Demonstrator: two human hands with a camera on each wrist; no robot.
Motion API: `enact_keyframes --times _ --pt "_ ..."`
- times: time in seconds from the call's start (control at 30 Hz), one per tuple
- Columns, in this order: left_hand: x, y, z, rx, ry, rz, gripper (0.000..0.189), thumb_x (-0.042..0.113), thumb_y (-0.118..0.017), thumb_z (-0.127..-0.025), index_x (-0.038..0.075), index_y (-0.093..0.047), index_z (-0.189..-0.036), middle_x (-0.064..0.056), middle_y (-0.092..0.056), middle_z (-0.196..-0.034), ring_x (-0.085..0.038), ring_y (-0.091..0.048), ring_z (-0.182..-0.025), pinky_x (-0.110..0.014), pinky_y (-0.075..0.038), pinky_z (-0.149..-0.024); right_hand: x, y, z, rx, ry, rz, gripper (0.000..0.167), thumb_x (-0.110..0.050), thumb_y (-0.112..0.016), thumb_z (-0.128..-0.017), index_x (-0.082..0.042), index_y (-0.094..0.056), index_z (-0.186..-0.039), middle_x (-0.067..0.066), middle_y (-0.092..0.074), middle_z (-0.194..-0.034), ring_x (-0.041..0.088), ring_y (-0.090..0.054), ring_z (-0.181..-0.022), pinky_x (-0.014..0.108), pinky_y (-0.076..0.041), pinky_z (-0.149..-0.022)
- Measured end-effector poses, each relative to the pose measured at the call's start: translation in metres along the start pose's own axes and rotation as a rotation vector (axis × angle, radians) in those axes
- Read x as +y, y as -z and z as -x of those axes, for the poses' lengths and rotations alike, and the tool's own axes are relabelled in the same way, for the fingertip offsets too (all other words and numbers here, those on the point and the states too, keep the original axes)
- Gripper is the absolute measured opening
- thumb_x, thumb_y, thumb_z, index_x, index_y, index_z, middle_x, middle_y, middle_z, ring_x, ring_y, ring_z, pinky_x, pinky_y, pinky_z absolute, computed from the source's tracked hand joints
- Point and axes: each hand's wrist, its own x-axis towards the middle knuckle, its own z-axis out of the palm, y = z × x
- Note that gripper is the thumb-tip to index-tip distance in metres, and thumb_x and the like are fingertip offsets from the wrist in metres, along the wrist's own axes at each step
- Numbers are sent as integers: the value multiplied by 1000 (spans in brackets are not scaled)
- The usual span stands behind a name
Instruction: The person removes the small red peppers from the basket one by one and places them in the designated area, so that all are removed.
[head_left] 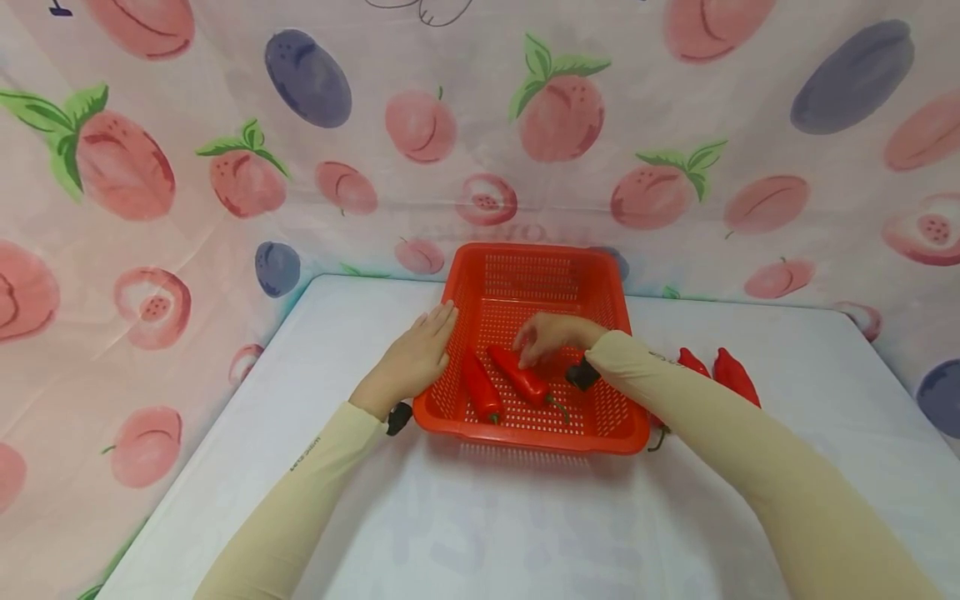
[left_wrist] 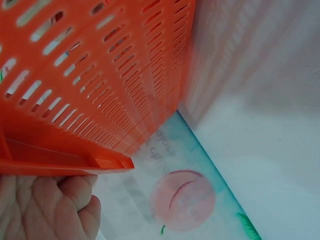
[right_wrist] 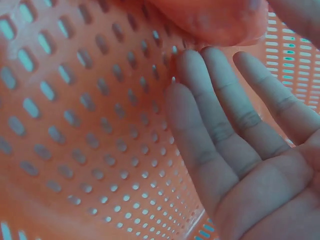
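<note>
A red plastic basket (head_left: 517, 435) with slotted walls stands on the white table. Inside it lie two red peppers with green stems, one pepper (head_left: 481, 386) at the left and another pepper (head_left: 529, 383) nearer the middle. My left hand (head_left: 415, 357) rests against the basket's left rim, fingers extended; its palm (left_wrist: 45, 207) shows just beyond the rim in the left wrist view. Over the middle pepper, inside the basket, is my right hand (head_left: 555, 335). In the right wrist view its fingers (right_wrist: 220, 100) are nearly straight, with the tips close to a pepper (right_wrist: 220, 20).
Right of the basket, more red peppers (head_left: 735, 377) lie on the table (head_left: 525, 533), partly hidden behind my right sleeve (head_left: 697, 408). A fruit-printed cloth (head_left: 420, 192) hangs behind the table and along its left side. Black wrist cameras sit at both wrists.
</note>
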Motion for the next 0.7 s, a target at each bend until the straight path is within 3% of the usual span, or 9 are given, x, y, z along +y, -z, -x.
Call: enact_keyframes --times 0.57,0.7 --pt "1 0 0 3 6 0 58 13 -37 -94 -3 -20 -148 -15 -16 -157 -28 -13 -147 -43 -14 -120 -1 -3 2 -64 2 -11 41 -22 -73 -81 -3 -63 -116 10 -68 -105 16 -66 -83 31 -57 -83" --pt "1 0 0 8 2 -4 58 13 -38 -95 -3 -20 -148 -16 -17 -157 -28 -14 -147 -44 -15 -120 -1 -3 0 -85 13 -17 40 -19 -71 -82 -2 -63 -117 10 -68 -102 15 -64 -81 31 -57 -83"
